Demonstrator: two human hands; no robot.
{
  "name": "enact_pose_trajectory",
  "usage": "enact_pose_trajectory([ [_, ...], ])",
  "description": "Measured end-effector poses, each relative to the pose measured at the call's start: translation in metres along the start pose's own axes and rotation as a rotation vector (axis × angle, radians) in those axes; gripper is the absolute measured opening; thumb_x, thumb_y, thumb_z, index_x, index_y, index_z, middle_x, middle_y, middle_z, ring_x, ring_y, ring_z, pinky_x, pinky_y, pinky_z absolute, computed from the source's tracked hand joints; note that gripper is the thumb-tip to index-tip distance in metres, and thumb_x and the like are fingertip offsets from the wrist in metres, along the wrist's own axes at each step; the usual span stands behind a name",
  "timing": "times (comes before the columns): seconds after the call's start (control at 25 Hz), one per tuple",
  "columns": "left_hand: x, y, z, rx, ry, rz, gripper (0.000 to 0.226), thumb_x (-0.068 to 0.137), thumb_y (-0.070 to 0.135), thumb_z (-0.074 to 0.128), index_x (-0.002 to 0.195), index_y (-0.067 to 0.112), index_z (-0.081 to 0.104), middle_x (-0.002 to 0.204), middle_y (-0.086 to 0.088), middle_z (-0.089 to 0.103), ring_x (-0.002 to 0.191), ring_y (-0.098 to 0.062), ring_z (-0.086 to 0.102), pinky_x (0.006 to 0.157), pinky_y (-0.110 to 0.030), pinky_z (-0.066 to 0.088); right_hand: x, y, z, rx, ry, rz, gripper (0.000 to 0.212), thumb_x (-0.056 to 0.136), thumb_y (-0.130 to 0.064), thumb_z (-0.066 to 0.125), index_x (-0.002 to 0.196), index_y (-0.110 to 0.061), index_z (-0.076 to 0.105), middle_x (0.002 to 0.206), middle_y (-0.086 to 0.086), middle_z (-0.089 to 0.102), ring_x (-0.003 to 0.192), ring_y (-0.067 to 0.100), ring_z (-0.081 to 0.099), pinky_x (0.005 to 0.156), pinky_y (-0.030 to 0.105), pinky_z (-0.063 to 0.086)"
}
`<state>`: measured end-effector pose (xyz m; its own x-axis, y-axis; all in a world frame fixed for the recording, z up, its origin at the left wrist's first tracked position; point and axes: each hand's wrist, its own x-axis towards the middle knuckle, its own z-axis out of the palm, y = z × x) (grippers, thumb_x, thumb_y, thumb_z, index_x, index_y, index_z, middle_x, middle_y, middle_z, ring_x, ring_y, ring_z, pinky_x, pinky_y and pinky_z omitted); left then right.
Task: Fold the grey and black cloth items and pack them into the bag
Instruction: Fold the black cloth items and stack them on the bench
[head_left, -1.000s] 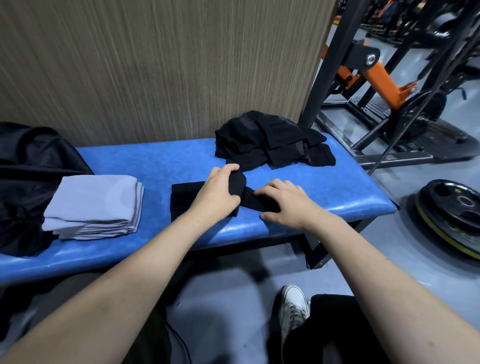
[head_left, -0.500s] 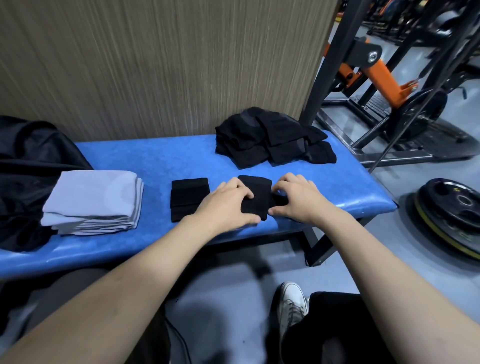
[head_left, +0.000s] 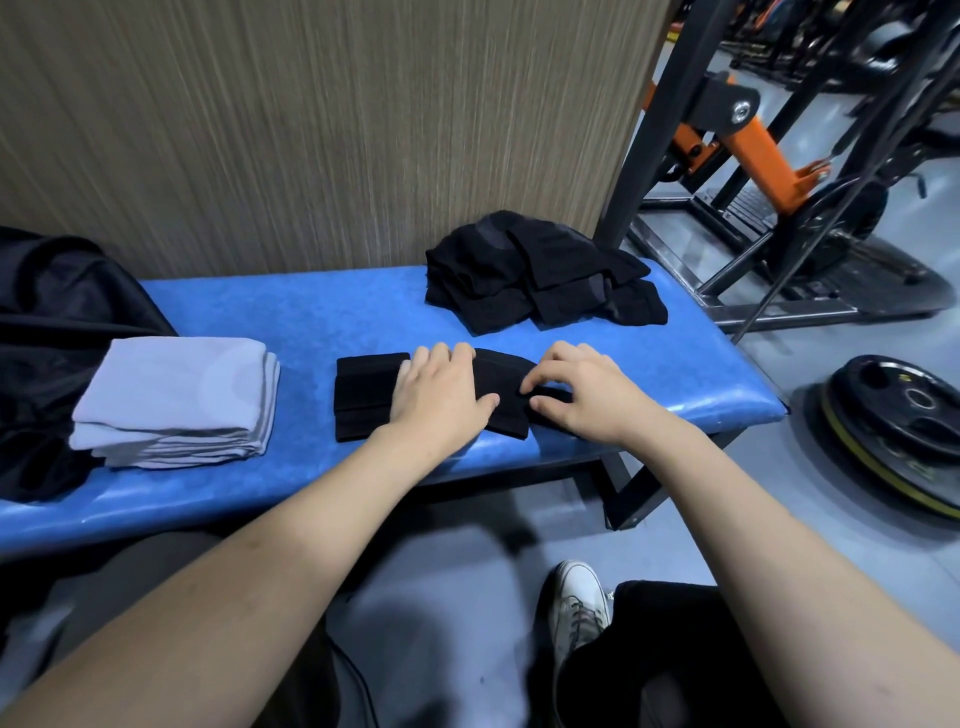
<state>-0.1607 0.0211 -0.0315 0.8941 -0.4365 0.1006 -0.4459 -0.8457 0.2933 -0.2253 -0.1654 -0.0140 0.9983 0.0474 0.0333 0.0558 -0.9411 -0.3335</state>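
While my left hand (head_left: 441, 395) lies flat, pinning the small folded black cloth (head_left: 501, 392), my right hand (head_left: 582, 397) pinches its end to tuck it; finished black stack (head_left: 363, 397) just left; grey folded stack (head_left: 176, 402) farther left by the black bag (head_left: 62, 322); padded blue bench (head_left: 322, 322), gym floor (head_left: 769, 525).

Cool, even overhead light leaves soft glare on the blue bench (head_left: 322, 332) padding and shadows beneath it, while wide-angle distortion bends the frame's edges and motion blur smears the wall (head_left: 311, 130).
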Motion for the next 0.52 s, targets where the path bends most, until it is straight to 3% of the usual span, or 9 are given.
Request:
enact_pose_trajectory([
  [0.16,0.001,0.001,-0.001,-0.129,-0.030,-0.007,0.056,0.088,0.046,0.064,0.135,0.022,0.042,0.126,-0.005,0.048,0.119,-0.027,0.044,0.103,-0.037,0.032,0.000,0.000,0.005,-0.017,-0.070,0.014,0.026,0.087,-0.034,0.071,0.112,-0.031,0.066,0.113,-0.008,0.053,0.106,0.018,0.045,0.098,0.040,0.038],
  [0.36,-0.003,0.002,-0.008,-0.380,-0.069,0.045,0.045,0.088,0.026,0.068,0.126,0.025,0.044,0.122,0.004,0.035,0.099,-0.021,0.058,0.079,-0.034,0.050,0.002,-0.001,0.005,-0.056,-0.064,0.008,0.036,0.081,-0.035,0.075,0.114,-0.029,0.063,0.110,-0.008,0.050,0.105,0.018,0.044,0.093,0.036,0.037],
  [0.52,-0.005,0.004,-0.014,-0.487,-0.022,0.079,0.048,0.086,0.012,0.064,0.127,0.029,0.048,0.119,0.010,0.033,0.099,-0.019,0.059,0.075,-0.032,0.053,0.005,-0.004,0.009,-0.067,-0.031,-0.008,0.039,0.080,-0.039,0.075,0.116,-0.029,0.061,0.105,-0.012,0.049,0.100,0.018,0.043,0.094,0.039,0.040],
])
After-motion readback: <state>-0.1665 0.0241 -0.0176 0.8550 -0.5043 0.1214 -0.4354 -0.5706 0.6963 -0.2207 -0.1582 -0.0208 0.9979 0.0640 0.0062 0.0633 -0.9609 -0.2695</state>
